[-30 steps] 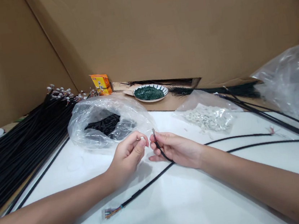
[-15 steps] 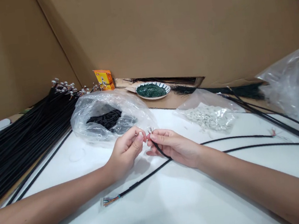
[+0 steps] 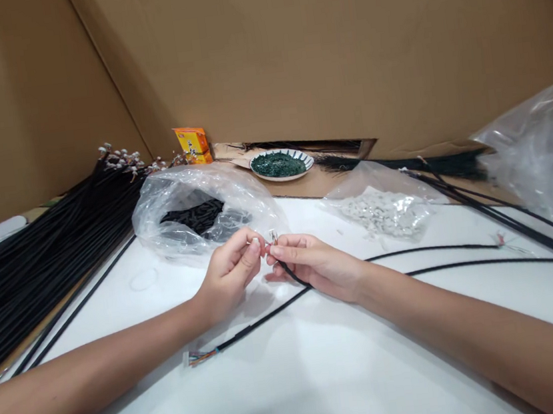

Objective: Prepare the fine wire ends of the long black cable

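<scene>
the left hand is in close, thumb and bent forefinger pinching a small white piece, its shape mostly hidden by the fingertips! and right beside it the right hand grips a black cable near its end, thin bare-ended wires poking up above the thumb, the pair meeting over the white table. below them, a connector sits on the table, coloured wires leading into a second cable that runs up toward the right hand. just beyond, an open clear bag shows black pieces; to its right, another bag of white bits. further back, a plate of dark green stuff, and a big bundle of black cables far left!
</scene>
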The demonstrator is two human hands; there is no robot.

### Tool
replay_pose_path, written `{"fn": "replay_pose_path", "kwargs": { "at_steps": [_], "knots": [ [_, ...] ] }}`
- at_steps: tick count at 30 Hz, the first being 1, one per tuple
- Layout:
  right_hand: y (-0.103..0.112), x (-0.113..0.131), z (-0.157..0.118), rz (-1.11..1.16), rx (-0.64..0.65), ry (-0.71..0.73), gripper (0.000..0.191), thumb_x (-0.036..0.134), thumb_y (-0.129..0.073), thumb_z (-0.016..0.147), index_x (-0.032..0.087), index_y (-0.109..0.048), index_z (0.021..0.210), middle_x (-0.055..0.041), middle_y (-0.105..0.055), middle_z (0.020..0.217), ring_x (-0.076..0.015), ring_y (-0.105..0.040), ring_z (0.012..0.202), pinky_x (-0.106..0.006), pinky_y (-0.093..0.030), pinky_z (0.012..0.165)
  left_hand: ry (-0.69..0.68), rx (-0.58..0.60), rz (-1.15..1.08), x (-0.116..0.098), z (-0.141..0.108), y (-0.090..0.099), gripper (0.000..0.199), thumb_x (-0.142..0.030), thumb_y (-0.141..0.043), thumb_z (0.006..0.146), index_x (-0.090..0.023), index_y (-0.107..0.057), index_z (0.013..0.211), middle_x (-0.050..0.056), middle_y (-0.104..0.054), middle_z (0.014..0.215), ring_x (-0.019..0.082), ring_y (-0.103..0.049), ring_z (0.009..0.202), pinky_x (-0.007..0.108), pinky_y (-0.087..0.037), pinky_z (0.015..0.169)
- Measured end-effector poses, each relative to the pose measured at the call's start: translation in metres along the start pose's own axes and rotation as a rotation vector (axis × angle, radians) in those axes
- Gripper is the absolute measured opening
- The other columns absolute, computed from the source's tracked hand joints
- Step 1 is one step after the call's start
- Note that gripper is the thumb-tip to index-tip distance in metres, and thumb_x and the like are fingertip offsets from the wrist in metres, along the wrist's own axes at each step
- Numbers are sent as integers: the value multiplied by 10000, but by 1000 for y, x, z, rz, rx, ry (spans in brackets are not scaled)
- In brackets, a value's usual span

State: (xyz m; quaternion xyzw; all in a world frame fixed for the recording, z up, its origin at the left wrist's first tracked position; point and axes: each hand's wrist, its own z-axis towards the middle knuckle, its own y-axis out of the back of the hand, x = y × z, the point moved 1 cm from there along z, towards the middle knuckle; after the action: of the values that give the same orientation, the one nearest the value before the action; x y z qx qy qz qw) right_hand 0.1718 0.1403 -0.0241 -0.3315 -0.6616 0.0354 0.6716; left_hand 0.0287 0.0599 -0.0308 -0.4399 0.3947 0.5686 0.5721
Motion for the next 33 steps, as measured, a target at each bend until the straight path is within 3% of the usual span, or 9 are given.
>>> {"fn": "replay_pose_path", "kwargs": {
  "at_steps": [9, 15, 22, 33],
  "knots": [
    [-3, 3, 0, -1, -13, -45, 212, 278, -759, 705, 139, -601, 688, 30, -594, 727, -62, -578, 676, -197, -453, 743, 31, -3, 58, 0, 0, 1, 211, -363, -448, 916, -171, -488, 836, -82, -320, 488, 43, -235, 409, 185, -175, 399],
    [-3, 3, 0, -25, -5, -47, 171, 263, -732, 736, 141, -615, 714, 44, -571, 695, -55, -545, 621, -289, -453, 870, 25, -9, 64, -1, -1, 1, 215, -359, -448, 917, -171, -489, 823, -79, -323, 486, 43, -237, 411, 192, -179, 405],
    [-2, 2, 1, 5, -1, -17, 146, 265, -712, 762, 141, -635, 755, 27, -600, 764, -51, -535, 635, -316, -461, 888, 21, -37, 27, 1, 0, 1, 208, -353, -465, 910, -168, -499, 820, -81, -332, 484, 39, -239, 403, 189, -178, 407],
    [-1, 1, 1, 44, -21, -11, 160, 305, -688, 784, 162, -616, 790, 24, -628, 786, -48, -573, 628, -223, -462, 762, 16, -38, 77, -3, 0, 0, 232, -377, -472, 901, -168, -505, 807, -71, -361, 497, 46, -272, 407, 189, -197, 400]
  ]
}}
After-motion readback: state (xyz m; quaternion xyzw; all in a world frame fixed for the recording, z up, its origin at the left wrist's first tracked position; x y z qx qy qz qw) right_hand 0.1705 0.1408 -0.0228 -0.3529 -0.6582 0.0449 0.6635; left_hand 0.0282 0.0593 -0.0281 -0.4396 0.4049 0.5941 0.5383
